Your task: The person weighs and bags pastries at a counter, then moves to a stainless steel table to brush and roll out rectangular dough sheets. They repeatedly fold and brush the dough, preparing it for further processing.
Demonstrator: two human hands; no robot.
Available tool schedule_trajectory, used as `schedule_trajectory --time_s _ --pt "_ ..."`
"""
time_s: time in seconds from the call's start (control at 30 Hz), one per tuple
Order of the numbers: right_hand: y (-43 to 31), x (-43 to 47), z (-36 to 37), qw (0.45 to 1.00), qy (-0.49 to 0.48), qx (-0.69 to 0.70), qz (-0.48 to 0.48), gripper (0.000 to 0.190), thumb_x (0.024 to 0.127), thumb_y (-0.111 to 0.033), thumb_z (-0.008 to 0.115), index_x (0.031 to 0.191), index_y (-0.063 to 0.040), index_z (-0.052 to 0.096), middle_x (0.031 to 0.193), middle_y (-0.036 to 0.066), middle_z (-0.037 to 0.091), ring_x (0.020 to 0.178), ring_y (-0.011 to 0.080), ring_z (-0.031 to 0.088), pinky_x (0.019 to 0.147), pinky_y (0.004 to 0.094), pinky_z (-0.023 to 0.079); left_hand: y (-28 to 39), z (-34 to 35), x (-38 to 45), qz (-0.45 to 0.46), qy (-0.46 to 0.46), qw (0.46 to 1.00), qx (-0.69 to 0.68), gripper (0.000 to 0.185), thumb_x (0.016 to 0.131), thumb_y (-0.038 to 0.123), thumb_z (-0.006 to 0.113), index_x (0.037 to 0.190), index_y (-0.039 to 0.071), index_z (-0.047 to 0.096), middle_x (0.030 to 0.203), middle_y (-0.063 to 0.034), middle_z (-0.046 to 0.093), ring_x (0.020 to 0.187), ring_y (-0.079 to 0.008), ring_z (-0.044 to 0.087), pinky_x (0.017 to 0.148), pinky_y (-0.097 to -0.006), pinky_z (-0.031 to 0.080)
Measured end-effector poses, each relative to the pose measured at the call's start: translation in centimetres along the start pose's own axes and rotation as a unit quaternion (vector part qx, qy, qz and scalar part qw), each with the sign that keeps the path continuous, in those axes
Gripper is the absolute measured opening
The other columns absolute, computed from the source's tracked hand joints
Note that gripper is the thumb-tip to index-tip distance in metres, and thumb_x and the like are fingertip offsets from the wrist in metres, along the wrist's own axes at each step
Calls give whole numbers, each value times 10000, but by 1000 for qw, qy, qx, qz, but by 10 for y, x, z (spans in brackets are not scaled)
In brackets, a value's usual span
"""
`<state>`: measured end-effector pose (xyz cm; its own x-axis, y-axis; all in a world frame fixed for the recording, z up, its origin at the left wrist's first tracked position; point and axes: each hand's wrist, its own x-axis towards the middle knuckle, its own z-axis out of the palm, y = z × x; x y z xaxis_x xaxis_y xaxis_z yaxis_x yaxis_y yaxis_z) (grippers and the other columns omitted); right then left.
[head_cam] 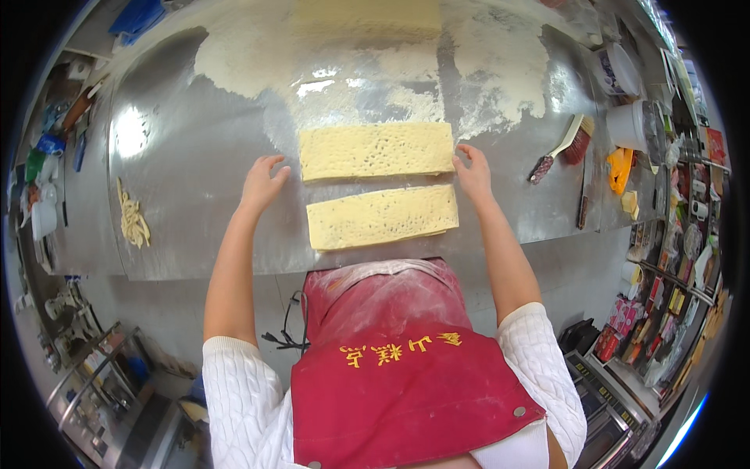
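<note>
Two pale yellow dough slabs with dark specks and dimples lie one beyond the other on a metal worktable (193, 223). The farther slab (376, 150) is separated by a narrow gap from the nearer slab (384, 217), which lies slightly slanted. My left hand (266, 180) hovers left of the slabs, fingers apart, holding nothing. At the right end of the farther slab is my right hand (472, 170), its thumb and fingers apart; whether the fingertips touch the dough I cannot tell.
Flour (246, 58) covers the table's far part. Dough strips (133, 218) lie at left. A bench brush (565, 146), a thin long tool (583, 199), an orange plastic bag (620, 169), yellow blocks (630, 203) and white tubs (627, 124) are at right. The near table edge runs before my apron.
</note>
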<state>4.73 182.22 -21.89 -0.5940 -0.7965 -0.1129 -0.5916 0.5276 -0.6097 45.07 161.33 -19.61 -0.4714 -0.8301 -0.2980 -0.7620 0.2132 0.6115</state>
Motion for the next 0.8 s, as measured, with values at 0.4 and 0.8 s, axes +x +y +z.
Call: schedule_trajectory --time_s 0.4,0.8 --pt "-53 56 31 964 -102 -139 -201 420 848 -283 580 1223 -96 548 1223 86 557 1177 248 483 1006 448 307 42 53 74 139 -23 973 181 533 834 276 608 1316 96 469 1337 -125 480 1244 -293 433 1043 -494 308" --pt "-88 108 26 913 -309 -228 -141 637 658 -564 714 994 -30 624 1072 119 588 1065 270 522 919 409 351 74 37 117 -12 -192 946 259 568 588 298 773 1094 98 612 1120 -100 577 1108 -283 512 974 -482 328"
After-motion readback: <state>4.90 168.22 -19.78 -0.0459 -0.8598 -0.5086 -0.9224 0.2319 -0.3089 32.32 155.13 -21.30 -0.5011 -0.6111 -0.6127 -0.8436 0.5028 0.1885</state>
